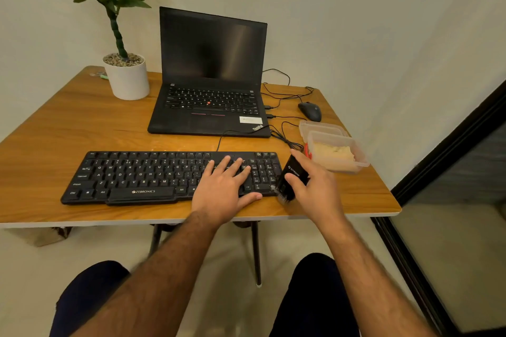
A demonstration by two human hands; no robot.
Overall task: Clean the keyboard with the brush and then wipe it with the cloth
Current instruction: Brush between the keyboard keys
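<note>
Head cam: right hand (315, 186) grips brush (290, 178), bristles down-near at keyboard's (153, 175) right end; left hand (224, 186) flat on keys, keyboard lying left-right on wooden table (82, 123).

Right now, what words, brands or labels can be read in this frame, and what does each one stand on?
"ZEBRONICS": on the space bar of the keyboard.
"ThinkPad": on the palm rest corner of the laptop.
"STRIDER", or similar: on the brush held in the right hand; too blurred to be sure.
Key legends such as "Ctrl", "Alt", "Q W E R T": on the keyboard.
White sticker on the laptop: too small to read.
</note>
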